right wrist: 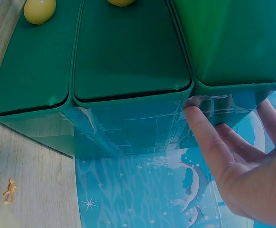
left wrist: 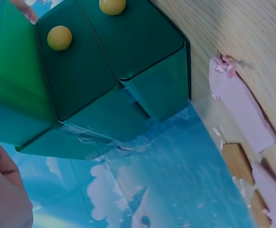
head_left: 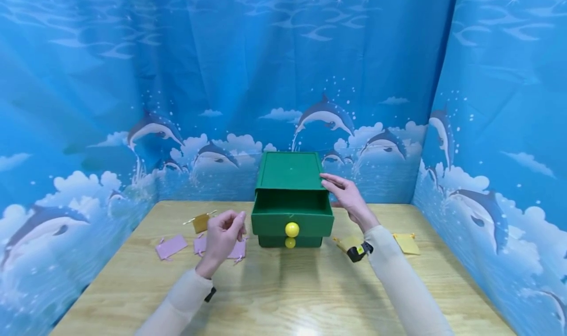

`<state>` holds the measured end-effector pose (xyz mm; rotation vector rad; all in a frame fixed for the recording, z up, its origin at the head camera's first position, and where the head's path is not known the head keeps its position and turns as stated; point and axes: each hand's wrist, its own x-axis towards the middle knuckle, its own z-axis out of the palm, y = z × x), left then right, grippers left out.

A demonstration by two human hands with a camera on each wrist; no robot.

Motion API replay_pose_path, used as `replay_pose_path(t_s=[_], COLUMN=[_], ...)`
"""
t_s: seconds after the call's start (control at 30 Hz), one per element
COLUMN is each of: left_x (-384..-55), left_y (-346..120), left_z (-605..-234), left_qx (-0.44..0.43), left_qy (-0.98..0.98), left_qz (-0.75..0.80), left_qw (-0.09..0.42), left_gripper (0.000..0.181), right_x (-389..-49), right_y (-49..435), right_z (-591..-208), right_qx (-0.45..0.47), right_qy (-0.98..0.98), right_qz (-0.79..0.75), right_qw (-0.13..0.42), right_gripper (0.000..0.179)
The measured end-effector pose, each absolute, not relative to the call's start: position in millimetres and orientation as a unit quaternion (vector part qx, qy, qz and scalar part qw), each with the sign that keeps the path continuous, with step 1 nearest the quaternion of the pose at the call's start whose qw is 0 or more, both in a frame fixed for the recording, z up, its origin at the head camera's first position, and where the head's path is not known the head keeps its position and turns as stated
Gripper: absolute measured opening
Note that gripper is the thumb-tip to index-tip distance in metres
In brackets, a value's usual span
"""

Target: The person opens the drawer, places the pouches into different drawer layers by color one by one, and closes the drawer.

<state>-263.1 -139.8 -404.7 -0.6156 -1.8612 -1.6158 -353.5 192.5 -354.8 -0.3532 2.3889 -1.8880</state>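
A green drawer cabinet (head_left: 290, 171) stands mid-table. Its top drawer (head_left: 290, 224), with a yellow round knob, is pulled out; no contents show in the visible part of the inside. Below it, in the right wrist view, a middle drawer (right wrist: 131, 52) and a bottom drawer (right wrist: 38, 66) sit closed. To the left of the pulled-out drawer, my left hand (head_left: 225, 235) hovers apart from it, fingers loosely curled, with nothing visible in them. My right hand (head_left: 350, 198) rests against the cabinet's upper right side, fingers (right wrist: 207, 137) extended along it.
Left on the table lie a lilac pouch (head_left: 171, 247), another lilac pouch (head_left: 238, 249) partly behind my left hand, and a gold-brown pouch (head_left: 201, 223). On the right are yellow pouches (head_left: 406, 244), one partly behind my right wrist. Blue dolphin-print curtains (head_left: 283, 80) enclose the table.
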Motion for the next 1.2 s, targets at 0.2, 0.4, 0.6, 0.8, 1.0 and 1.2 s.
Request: replay_pose_path(t_s=[0.2,0.4,0.6,0.8,1.0,1.2], left_x=[-274,-288,-302,-313,-321,-326], left_y=[-150,-166,-183,-199,-209,-211], left_z=[-405,-411,-421,-434,-445,-453], left_qx=[-0.187,-0.168,-0.159,-0.172,-0.217,-0.224], left_qy=[-0.693,-0.709,-0.754,-0.816,-0.821,-0.829], left_qz=[-0.649,-0.664,-0.632,-0.552,-0.521,-0.501], left_qw=[0.252,0.171,0.08,-0.02,-0.085,-0.109], left_gripper=[0.034,0.035,0.025,0.021,0.029,0.034], right_x=[-353,-352,-352,-353,-355,-352], right_y=[191,190,190,191,191,191], right_z=[-354,-354,-354,-354,-356,-355], right_qx=[-0.119,-0.117,-0.119,-0.121,-0.119,-0.119], right_qy=[0.778,0.776,0.774,0.777,0.779,0.775], right_qz=[-0.615,-0.619,-0.62,-0.616,-0.614,-0.619], right_qw=[0.041,0.045,0.045,0.043,0.039,0.041], right_gripper=[0.058,0.057,0.057,0.058,0.058,0.058])
